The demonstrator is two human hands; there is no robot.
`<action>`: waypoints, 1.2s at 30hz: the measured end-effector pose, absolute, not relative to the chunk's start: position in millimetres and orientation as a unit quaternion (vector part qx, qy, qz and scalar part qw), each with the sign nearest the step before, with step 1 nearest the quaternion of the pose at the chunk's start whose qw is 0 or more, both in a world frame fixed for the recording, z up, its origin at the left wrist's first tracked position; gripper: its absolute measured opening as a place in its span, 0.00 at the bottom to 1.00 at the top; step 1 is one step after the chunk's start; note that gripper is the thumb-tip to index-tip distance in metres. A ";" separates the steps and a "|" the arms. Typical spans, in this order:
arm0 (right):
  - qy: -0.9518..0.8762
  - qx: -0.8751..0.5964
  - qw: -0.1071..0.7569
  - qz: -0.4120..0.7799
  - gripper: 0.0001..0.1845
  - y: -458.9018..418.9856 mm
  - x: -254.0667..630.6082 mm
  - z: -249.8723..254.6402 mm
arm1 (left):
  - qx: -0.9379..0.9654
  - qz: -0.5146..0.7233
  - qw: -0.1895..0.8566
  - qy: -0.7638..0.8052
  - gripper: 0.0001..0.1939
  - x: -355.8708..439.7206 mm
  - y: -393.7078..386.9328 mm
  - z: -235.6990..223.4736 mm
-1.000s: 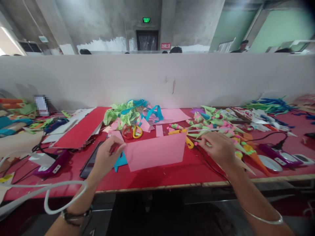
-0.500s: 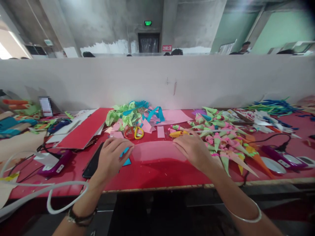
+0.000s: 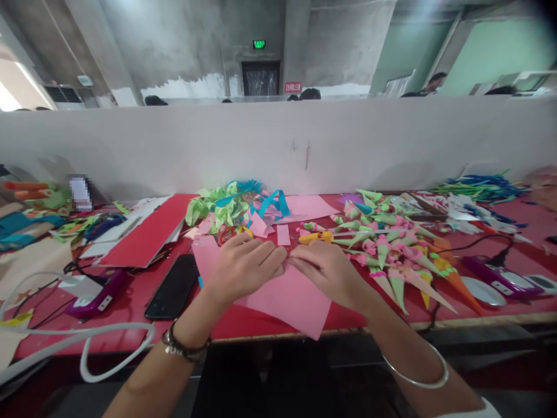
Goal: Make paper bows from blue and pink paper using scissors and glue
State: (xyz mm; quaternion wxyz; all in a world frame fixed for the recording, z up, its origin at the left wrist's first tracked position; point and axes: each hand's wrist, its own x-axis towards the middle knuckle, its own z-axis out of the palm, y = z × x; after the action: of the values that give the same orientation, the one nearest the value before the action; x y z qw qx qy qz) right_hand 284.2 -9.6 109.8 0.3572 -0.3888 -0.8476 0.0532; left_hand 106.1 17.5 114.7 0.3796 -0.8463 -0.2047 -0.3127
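A pink paper sheet (image 3: 291, 299) lies on the red table (image 3: 270, 325) in front of me, one corner hanging over the near edge. My left hand (image 3: 243, 264) and my right hand (image 3: 324, 267) rest side by side on its far part, fingertips meeting at the middle and pinching the paper's edge. Both hands have curled fingers pressed on the sheet. A scrap of blue paper (image 3: 201, 283) peeks out at the sheet's left side.
A black phone (image 3: 173, 286) lies left of the sheet. Purple glue guns (image 3: 98, 294) (image 3: 494, 271) with cords sit at both sides. Green and blue paper scraps (image 3: 226, 203), scissors, and several paper cones (image 3: 391, 249) crowd the back and right. A white partition (image 3: 278, 145) closes the table's far side.
Both hands moved inward and met over the middle of the pink sheet. The sheet turned and slid toward me, its corner now over the table edge.
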 end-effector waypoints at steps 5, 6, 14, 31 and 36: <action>-0.847 -0.386 0.339 0.134 0.13 -12.7 294.2 107.4 | -0.839 -0.327 0.398 -0.179 0.09 97.5 19.6 110.8; -0.846 -0.386 0.336 0.149 0.13 -13.2 297.5 107.2 | -0.839 -0.324 0.400 -0.177 0.09 93.8 20.8 110.0; -0.829 -0.441 0.295 0.177 0.14 -12.9 332.6 100.8 | -0.802 -0.280 0.430 -0.304 0.10 26.5 41.1 95.7; -0.870 -0.377 0.305 0.090 0.11 5.6 327.5 89.5 | -0.907 -0.240 0.169 -0.303 0.17 70.6 4.6 98.5; -0.867 -0.392 0.303 0.057 0.11 9.5 329.8 88.0 | -0.917 -0.205 0.168 -0.297 0.15 70.2 8.7 96.8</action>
State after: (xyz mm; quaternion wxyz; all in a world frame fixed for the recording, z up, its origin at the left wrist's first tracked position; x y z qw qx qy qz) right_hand 329.8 9.5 88.0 0.3027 -0.3924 -0.8667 0.0573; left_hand 70.2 8.7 96.8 0.1676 -0.9174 -0.2972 -0.2048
